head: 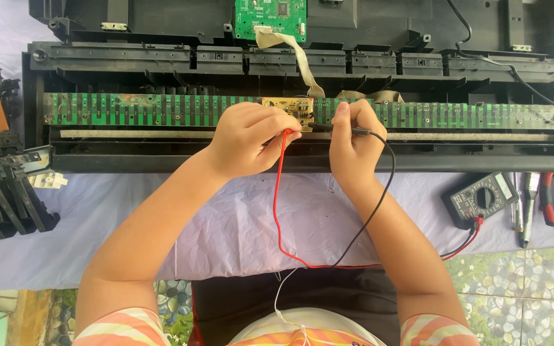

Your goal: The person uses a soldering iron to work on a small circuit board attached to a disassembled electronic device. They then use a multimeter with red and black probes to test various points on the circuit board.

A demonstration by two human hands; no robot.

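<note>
Both hands sit close together over the small tan board [288, 109] in the opened keyboard: the left hand [248, 138] pinches the red probe [286, 136], the right hand [352, 138] grips the black probe [341, 129] (tips nearly touching). A slip could bridge neighbouring contacts on the green strip [161, 109]

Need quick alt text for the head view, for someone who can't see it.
Left hand holds a red probe and right hand a black probe against a long green circuit board in an opened black casing; a multimeter lies right.
</note>
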